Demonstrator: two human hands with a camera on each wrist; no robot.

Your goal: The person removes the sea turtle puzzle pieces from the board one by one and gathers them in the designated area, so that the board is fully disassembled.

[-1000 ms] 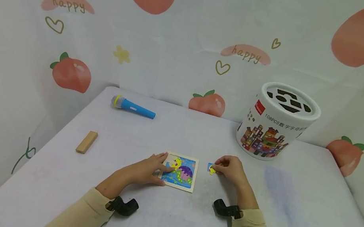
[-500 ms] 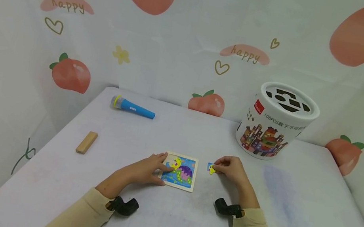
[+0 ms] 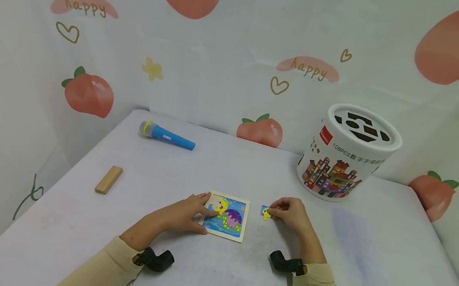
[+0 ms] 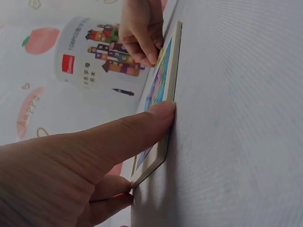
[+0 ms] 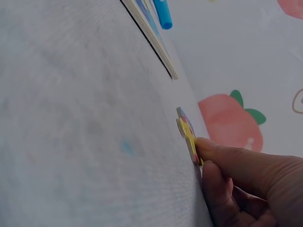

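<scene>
A square wooden jigsaw puzzle point(image 3: 234, 218) with a pale frame and a yellow-and-purple cartoon picture lies mid-table. My left hand point(image 3: 184, 214) holds its left side, thumb at the near corner and a fingertip at the far one. Another finger reaches over the picture. From the left wrist view, the thumb point(image 4: 158, 111) lies across the frame's edge. Right of the puzzle, my right hand point(image 3: 292, 215) pinches a small blue-and-yellow puzzle piece point(image 3: 265, 213) between thumb and fingers. In the right wrist view the piece point(image 5: 187, 132) sits tilted close over the tabletop, partly covered by the fingertips.
A blue toy microphone point(image 3: 169, 136) lies at the back left. Nearer the left edge is a wooden block point(image 3: 109, 180). A white lidded tub point(image 3: 343, 157) stands at the back right, before a peach-printed curtain point(image 3: 225, 61).
</scene>
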